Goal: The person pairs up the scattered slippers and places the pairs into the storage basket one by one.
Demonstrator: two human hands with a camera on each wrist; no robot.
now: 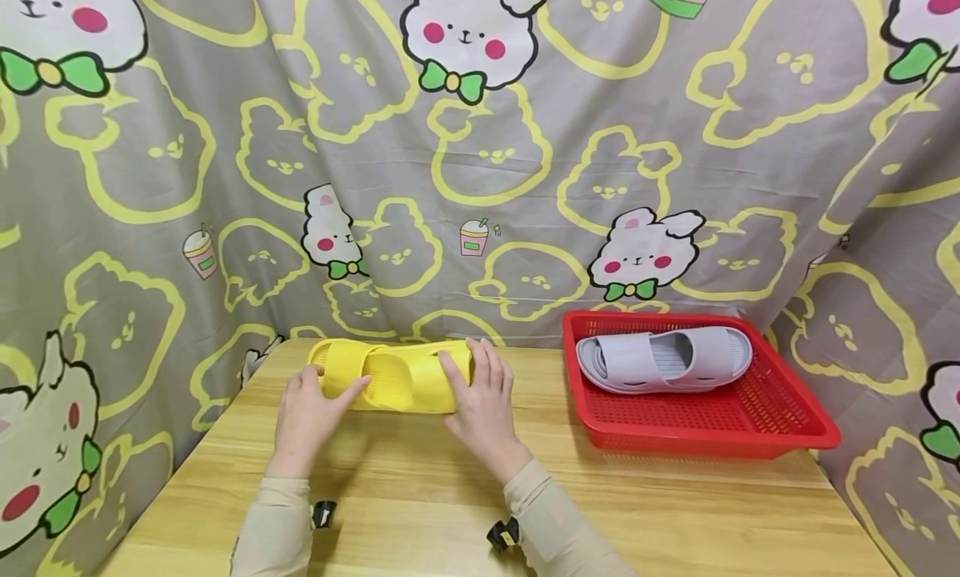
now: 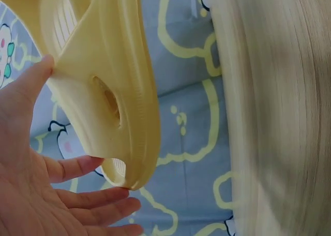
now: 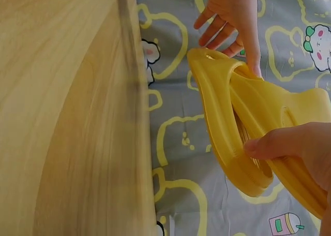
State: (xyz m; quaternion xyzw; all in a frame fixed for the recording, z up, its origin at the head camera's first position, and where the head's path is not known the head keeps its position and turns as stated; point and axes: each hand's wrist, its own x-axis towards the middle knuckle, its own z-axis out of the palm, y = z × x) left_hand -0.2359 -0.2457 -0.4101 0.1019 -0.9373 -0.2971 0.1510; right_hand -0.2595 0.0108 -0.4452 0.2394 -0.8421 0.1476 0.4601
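Note:
A pair of yellow slippers is held sideways near the back edge of the wooden table. My left hand is at the left end, its thumb on the near side. In the left wrist view, my left index and middle fingertips touch the toe of a yellow slipper, the fingers spread. The right hand grips the other end. In the right wrist view its thumb presses into the gap between the two yellow slippers, and its other fingers are hidden.
To the right, a red plastic basket stands on the wooden table with a pair of grey slippers inside. A patterned grey curtain hangs behind and at both sides. Small black devices show beside both wrists.

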